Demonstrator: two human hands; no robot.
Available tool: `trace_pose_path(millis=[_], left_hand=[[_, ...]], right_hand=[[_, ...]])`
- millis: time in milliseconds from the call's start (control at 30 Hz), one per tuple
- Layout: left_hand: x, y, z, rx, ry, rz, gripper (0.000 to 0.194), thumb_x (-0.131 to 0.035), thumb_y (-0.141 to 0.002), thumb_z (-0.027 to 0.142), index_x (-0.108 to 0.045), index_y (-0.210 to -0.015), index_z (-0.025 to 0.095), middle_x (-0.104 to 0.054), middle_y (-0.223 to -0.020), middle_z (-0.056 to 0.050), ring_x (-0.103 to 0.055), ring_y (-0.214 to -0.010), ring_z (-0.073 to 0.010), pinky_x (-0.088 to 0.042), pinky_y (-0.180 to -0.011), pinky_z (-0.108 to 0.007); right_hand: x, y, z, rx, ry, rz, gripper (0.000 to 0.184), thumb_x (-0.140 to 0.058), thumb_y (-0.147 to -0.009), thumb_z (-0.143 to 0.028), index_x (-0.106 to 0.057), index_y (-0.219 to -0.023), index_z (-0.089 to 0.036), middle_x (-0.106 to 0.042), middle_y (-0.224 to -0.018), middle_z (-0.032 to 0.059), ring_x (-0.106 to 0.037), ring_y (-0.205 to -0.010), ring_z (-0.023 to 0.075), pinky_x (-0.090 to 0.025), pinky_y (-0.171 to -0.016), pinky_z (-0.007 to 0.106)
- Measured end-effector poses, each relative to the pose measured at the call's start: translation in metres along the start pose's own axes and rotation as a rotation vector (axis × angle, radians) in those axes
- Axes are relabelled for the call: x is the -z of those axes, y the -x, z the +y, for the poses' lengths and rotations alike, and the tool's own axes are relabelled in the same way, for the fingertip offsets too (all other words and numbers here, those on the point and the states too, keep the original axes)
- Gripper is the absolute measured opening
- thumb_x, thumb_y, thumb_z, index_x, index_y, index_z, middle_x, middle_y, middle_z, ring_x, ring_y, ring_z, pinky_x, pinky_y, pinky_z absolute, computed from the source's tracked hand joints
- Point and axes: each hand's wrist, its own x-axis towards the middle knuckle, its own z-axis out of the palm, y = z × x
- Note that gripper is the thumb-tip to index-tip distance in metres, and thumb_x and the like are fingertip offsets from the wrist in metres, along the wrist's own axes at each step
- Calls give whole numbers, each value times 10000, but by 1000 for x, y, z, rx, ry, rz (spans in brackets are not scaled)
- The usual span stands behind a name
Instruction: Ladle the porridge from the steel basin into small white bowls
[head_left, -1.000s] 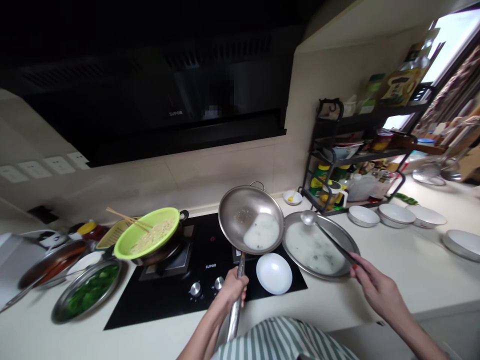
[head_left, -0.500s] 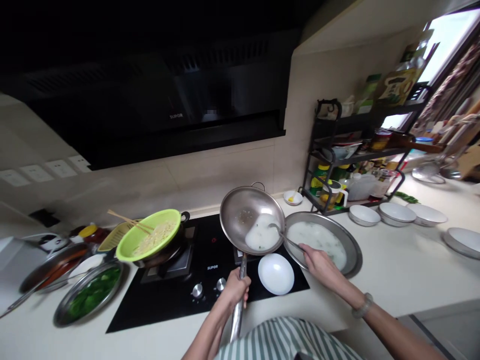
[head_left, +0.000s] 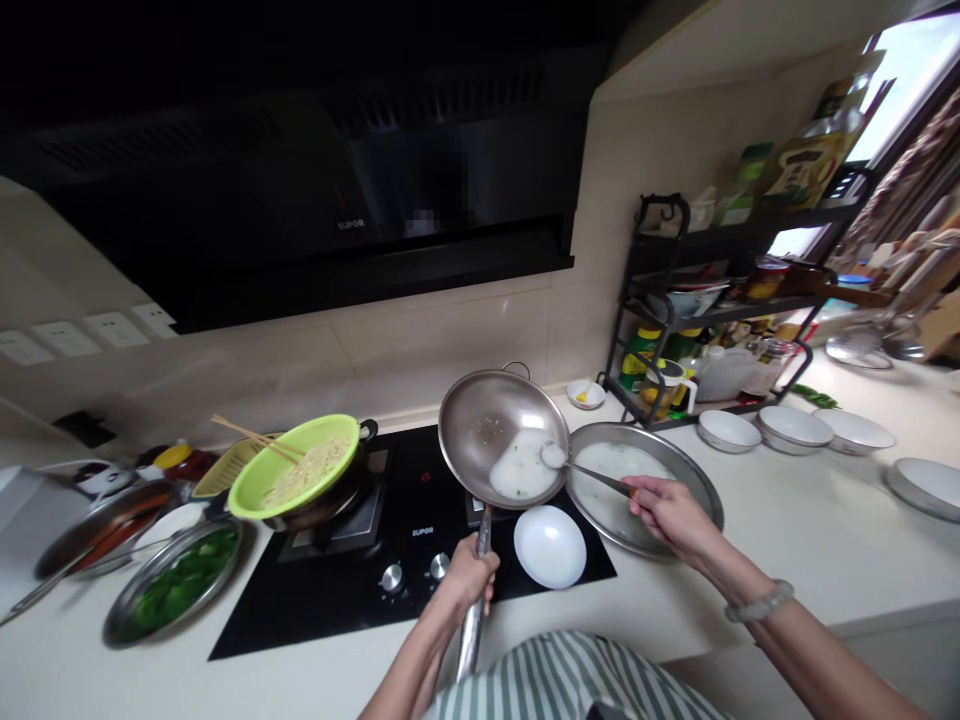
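My left hand (head_left: 472,572) is wrapped round the long metal handle of a wok (head_left: 476,425), which tilts to the right. White soup (head_left: 517,465) with green bits pools in the wok's lower right side. In my right hand (head_left: 671,512) is a spoon (head_left: 600,478), its bowl holding white liquid at the wok's right rim. Below that spoon stands a wide metal basin (head_left: 709,495) of similar white soup, its rim close against the wok. A white bowl (head_left: 551,547) sits on the black cooktop (head_left: 337,600), just right of the wok handle.
At left, a lime-green colander (head_left: 247,470) of noodles with chopsticks rests over a dark pan. Nearer me is a metal dish (head_left: 120,622) of green leaves. Several white bowls (head_left: 727,430) line the right counter below a black rack (head_left: 697,322). The range hood (head_left: 300,250) hangs above.
My right hand has drawn back to the right with the spoon, whose bowl has lifted to the wok's right rim. My left hand keeps the wok tilted in about the same place.
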Motion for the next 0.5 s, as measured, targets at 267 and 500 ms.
trace_pose_path(millis=[267,500], left_hand=[[1,0,0,-4,-11,3,169,-467,-729,92,-355,-730,219,-414,-433,89,-374,-315,-76,-312,-308,-167],[1,-1,-2,-6,-11,2,170,-491,-727,107,-362,-733,217,-411,-428,95,-375,-314,-72,-317,-307,-161]], right_hand=[[5,5,0,-49,-113,-33,318,-590,-601,-196,-594,-908,-111,-497,-501,-35,-258,-376,45,-141,-362,187],[27,12,0,-43,-180,-25,372,-644,-567,-199,-624,-922,-91,-507,-512,-16,-270,-389,46,-142,-365,187]])
